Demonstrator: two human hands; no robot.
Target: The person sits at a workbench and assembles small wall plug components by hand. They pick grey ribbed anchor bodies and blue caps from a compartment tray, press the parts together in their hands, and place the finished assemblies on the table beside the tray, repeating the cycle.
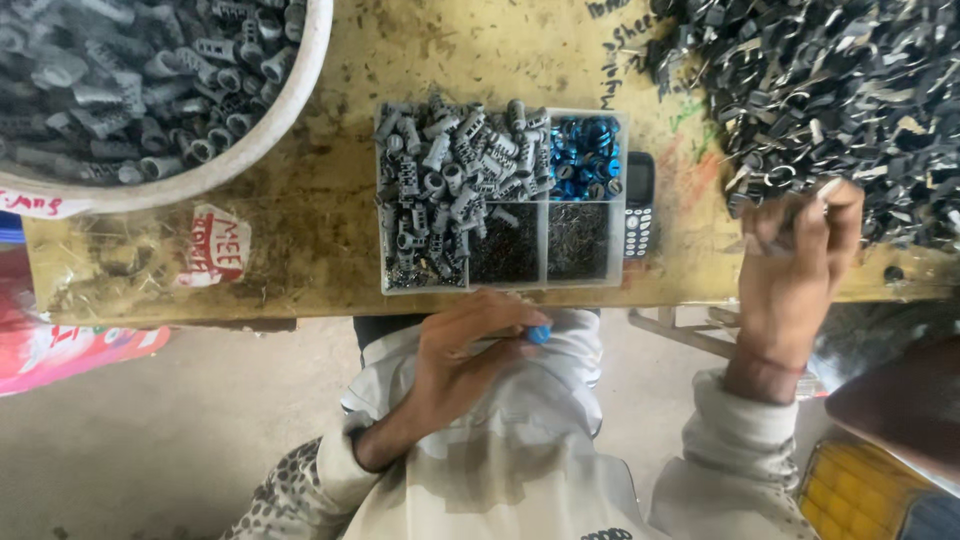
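Note:
My left hand [470, 345] rests at the bench's near edge, over my lap, with its fingers closed on a small blue part [538, 333]. Just beyond it stands a clear compartment tray [546, 245] holding grey plastic cylinders [445, 170], blue rings [586, 158] and fine dark pins [578, 240]. My right hand [800, 250] reaches to the near edge of a big heap of dark metal pieces [830, 90]. Its fingertips are pinched together on one pale piece from the heap.
A white basin [290, 110] full of grey plastic cylinders stands at the back left of the worn yellow bench [320, 240]. A small keypad phone [638, 205] lies right of the tray. A pink bag [70, 350] is on the floor at left, a yellow object [860, 495] at lower right.

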